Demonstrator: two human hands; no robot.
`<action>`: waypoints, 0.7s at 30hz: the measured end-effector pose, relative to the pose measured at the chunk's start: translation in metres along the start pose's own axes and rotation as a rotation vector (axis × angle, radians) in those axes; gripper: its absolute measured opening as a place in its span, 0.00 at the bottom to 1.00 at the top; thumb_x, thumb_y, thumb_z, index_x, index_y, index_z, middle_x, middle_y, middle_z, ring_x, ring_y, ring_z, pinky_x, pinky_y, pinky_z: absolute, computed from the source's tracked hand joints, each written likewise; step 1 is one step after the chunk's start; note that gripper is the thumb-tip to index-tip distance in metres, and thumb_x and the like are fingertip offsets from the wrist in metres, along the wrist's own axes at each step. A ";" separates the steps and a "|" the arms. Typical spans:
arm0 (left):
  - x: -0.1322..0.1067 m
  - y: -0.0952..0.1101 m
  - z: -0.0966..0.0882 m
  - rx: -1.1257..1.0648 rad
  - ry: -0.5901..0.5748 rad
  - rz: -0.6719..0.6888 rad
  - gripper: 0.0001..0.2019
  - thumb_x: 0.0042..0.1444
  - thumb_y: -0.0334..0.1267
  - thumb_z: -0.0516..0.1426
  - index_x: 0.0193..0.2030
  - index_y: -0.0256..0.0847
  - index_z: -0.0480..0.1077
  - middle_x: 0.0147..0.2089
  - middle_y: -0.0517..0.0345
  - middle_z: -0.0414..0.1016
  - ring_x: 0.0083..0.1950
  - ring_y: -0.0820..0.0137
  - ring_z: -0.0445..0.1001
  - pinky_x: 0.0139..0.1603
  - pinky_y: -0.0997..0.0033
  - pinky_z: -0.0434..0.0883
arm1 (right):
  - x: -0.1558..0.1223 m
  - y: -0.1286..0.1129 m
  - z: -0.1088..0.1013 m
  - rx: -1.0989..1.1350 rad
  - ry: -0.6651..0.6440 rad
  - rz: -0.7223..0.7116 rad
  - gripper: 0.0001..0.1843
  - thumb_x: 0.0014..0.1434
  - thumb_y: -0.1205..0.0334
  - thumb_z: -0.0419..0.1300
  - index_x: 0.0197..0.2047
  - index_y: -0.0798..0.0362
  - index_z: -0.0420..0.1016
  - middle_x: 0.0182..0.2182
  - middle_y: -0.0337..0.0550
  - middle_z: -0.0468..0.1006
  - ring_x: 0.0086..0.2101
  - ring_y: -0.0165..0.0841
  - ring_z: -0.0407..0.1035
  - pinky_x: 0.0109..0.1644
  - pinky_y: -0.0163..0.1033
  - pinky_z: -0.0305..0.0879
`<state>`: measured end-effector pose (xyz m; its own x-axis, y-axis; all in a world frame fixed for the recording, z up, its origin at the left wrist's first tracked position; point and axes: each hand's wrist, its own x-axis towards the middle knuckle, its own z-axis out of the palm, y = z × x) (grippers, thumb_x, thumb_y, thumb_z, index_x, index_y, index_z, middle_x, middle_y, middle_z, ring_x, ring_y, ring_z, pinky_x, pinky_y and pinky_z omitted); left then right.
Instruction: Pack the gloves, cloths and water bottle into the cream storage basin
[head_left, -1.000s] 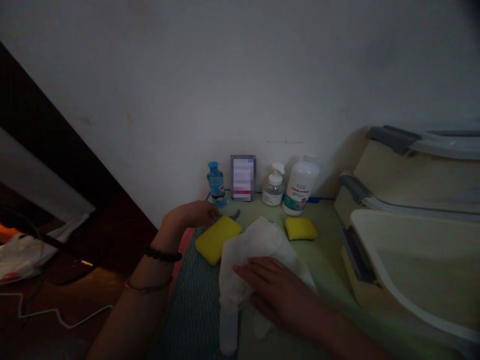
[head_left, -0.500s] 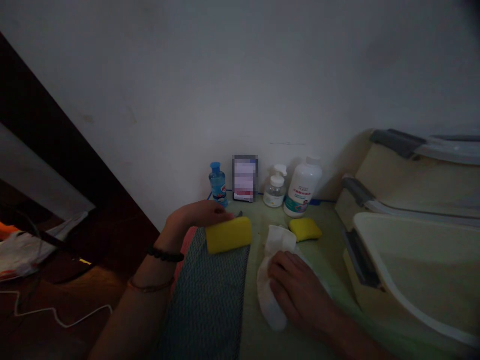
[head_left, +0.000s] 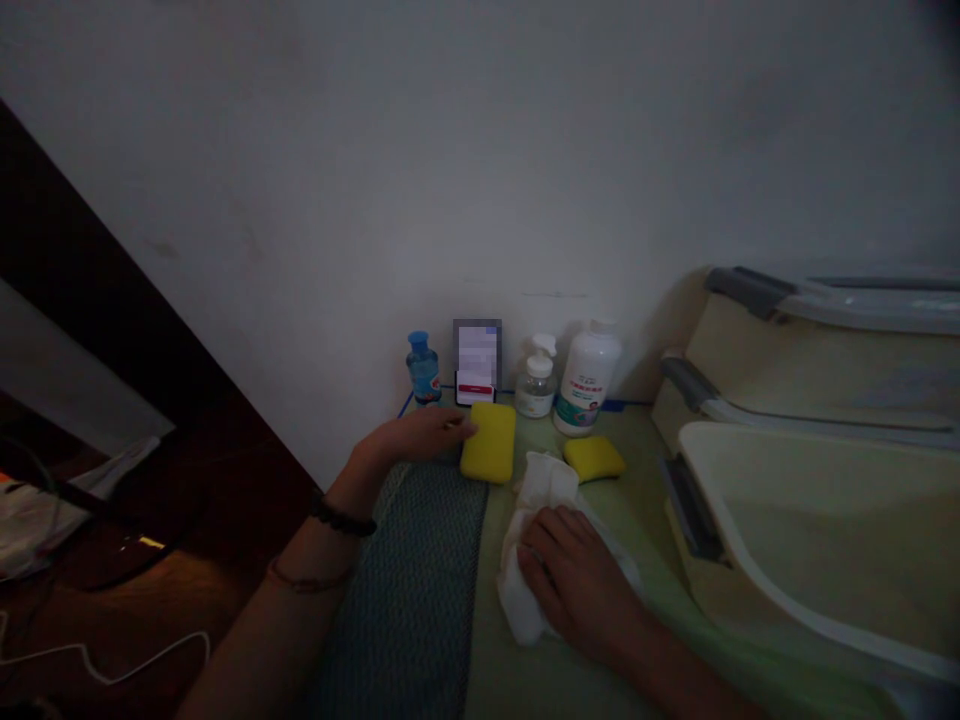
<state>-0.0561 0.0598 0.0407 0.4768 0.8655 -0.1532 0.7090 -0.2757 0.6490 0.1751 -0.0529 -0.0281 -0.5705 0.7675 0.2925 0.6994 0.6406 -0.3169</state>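
My left hand (head_left: 429, 437) pinches the left edge of a yellow sponge (head_left: 489, 444), with the thumb and fingers closed on it. The sponge is raised with its broad yellow face toward me, by the far end of a dark blue-grey woven cloth (head_left: 420, 590). Lower right, my right hand (head_left: 574, 570) lies on a crumpled white cloth (head_left: 547, 485), its fingers together and bent over it; the palm side is hidden. A second yellow sponge (head_left: 594, 458) rests just beyond the white cloth, touched by neither hand.
Along the wall stand a blue bottle (head_left: 424, 370), a phone (head_left: 476, 365), a clear pump bottle (head_left: 535, 388) and a large white bottle (head_left: 589, 380). Stacked cream bins (head_left: 817, 500) with grey handles rise on the right. A white cable (head_left: 105, 670) lies at lower left.
My left hand has moved right and turned the sponge from a wide position to a more upright one. My right hand stays on the white cloth. The whole view has shifted slightly.
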 end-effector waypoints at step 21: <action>-0.008 -0.002 -0.002 0.466 -0.116 -0.241 0.25 0.41 0.41 0.63 0.48 0.34 0.70 0.52 0.41 0.70 0.53 0.52 0.67 0.49 0.61 0.64 | 0.001 0.000 0.001 -0.034 0.011 0.000 0.09 0.61 0.66 0.50 0.35 0.56 0.71 0.32 0.46 0.71 0.36 0.40 0.62 0.42 0.48 0.61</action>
<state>-0.0619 0.0545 0.0419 0.3075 0.8827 -0.3554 0.9484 -0.2542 0.1893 0.1740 -0.0520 -0.0283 -0.5660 0.7671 0.3021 0.7136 0.6393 -0.2864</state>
